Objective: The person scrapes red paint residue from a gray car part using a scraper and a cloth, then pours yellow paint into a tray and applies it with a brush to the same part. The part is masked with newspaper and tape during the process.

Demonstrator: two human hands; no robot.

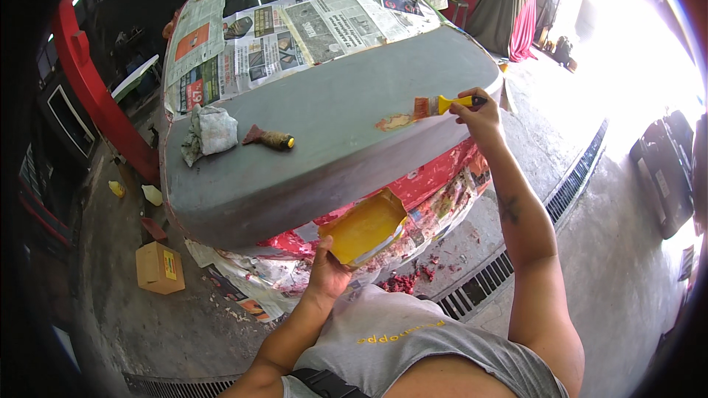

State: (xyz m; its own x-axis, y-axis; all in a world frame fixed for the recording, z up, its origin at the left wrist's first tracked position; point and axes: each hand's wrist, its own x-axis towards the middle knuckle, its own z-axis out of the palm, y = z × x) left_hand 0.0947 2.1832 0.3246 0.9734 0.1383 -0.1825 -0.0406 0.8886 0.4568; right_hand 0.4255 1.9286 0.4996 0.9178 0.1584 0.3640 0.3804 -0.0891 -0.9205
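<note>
Head view shows the person's right hand (478, 112) gripping a yellow-handled brush (445, 104), fingers closed about the handle near its dark end. The brush's long axis runs nearly from three to nine o'clock, with its reddish-brown bristles (422, 107) pointing to nine. A tan patch (396, 122) on the grey car panel (332, 118) lies just beside the bristles, toward eight o'clock; whether their tips bear on the surface cannot be told. The right hand is the nearer one to this patch. From the bristles, a yellow tray (363, 227) lies at about seven o'clock, its long axis slanting from eight to two. The left hand (327, 271) grips its lower-left edge, so the tray extends toward two o'clock from that hand. Well off toward nine o'clock from the brush, a brush-like tool (270, 138) and a crumpled cloth (211, 133) rest on the panel.
</note>
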